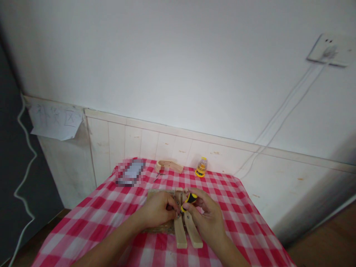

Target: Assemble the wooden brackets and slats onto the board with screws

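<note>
My right hand (208, 215) grips a short yellow-and-black screwdriver (191, 198), its handle slanting up to the right. The tip points down towards two pale curved wooden pieces (181, 231), which lie side by side and show dark holes or screws. My left hand (160, 209) is closed, thumb and fingers pinched together beside the screwdriver tip; whatever they hold is too small or hidden to make out. Under the left hand and the wooden pieces lies a brownish flat slab (155, 229) with a shiny surface, partly covered by them.
A red-and-white checked cloth (91, 222) covers the table. Towards the wall stand a clear-and-yellow screwdriver-bit container (201, 167), another curved wooden piece (170, 165) and a small thin dark item (159, 175). A pixelated phone-like object (132, 172) lies at the back left.
</note>
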{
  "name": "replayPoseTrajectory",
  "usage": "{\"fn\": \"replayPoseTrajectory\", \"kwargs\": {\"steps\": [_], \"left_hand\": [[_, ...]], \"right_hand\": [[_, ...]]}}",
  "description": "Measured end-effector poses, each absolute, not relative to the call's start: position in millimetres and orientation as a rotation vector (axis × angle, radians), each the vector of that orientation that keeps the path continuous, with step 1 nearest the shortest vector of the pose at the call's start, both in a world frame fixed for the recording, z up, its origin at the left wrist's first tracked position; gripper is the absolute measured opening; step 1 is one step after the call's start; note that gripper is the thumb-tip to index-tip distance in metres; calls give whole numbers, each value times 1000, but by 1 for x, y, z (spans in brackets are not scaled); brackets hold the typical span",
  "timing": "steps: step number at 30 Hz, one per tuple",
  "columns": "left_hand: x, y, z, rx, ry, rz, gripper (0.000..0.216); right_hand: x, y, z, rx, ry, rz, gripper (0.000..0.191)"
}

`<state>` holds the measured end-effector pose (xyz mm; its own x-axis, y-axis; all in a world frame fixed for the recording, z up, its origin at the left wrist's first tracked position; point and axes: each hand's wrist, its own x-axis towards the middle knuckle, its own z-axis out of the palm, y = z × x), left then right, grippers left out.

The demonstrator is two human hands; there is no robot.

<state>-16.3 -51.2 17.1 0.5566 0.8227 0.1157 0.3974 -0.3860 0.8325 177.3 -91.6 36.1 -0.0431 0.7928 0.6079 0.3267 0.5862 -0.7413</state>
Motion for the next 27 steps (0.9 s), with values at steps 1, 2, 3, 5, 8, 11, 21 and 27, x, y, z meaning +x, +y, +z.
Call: {"fn": "replayPoseTrajectory", "kwargs": {"steps": [1,2,3,5,8,11,21,27], "left_hand": [[-16,-51,16,2001,988,676,27],[-16,-50,15,2003,991,672,27],[-16,-50,14,2000,989,666,27],[-16,-49,12,1991,975,654,27],[-16,-49,11,2005,982,636,26],[-16,-49,11,2024,1001,627,26],[-16,-51,19,2048,1022,633,27],[-16,-51,18,2000,945,649,31]], "right_hand": [[177,-91,36,-961,-1624,495,29],[177,-92,35,-966,-1620,499,29],[177,-92,35,-970,-1619,505,29],[177,-92,35,-976,-1615,513,29],[177,-93,35,-988,-1601,519,28],[177,-92,33,-994,-1586,525,29],[176,-93,34,-929,-1658,393,30],[181,-97,32,-907,-1769,355,41]]}}
